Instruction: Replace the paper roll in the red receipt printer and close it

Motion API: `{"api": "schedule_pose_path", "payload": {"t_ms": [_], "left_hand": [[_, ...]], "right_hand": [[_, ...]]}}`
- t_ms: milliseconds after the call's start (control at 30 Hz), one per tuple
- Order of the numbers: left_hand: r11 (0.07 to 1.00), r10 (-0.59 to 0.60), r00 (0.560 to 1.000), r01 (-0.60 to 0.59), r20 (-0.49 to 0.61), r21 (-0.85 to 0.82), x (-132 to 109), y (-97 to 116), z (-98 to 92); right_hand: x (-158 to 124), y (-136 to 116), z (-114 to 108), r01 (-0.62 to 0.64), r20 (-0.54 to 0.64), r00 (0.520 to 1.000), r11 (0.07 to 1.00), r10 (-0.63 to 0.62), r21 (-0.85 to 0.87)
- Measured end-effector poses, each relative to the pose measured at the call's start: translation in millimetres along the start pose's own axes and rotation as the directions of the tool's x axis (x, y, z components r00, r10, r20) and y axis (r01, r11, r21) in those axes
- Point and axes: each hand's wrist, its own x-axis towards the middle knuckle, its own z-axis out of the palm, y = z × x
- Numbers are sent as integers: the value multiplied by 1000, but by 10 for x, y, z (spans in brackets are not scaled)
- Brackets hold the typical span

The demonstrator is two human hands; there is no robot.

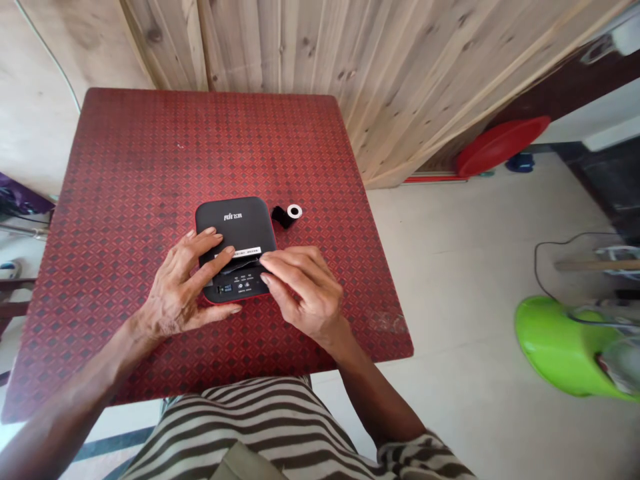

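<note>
A flat, square black device (pixel 239 230) with rounded corners, a red edge and white lettering lies on the red patterned table (pixel 150 153). A white printed label runs across it, with a narrow dark strip (pixel 240 267) below and small ports or buttons near its front edge. My left hand (pixel 183 287) rests on the device's left side, fingers spread and thumb stretched along the front edge. My right hand (pixel 305 290) pinches at the right end of the dark strip; its fingertips partly hide what they hold. Just right of the device lies a small black roll (pixel 284 217) with a white ring-shaped end.
Wood-plank panelling (pixel 300 47) stands behind the table. To the right, a green plastic stool or tub (pixel 550 347) is on the pale tiled floor (pixel 450 280), with a black cable near it. A red basin (pixel 503 143) leans by the wall farther back.
</note>
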Motion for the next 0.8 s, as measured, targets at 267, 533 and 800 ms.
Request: {"api": "schedule_pose_path", "payload": {"t_ms": [267, 533, 800], "left_hand": [[980, -181, 937, 197, -298, 27, -343, 281, 147], [981, -170, 927, 191, -333, 31, -407, 251, 276], [982, -187, 919, 186, -347, -35, -390, 273, 286]], "right_hand": [[-512, 58, 6, -356, -33, 934, 934, 357, 43], [-713, 69, 281, -551, 79, 834, 825, 546, 125], [-670, 105, 286, -582, 90, 813, 796, 575, 165]]}}
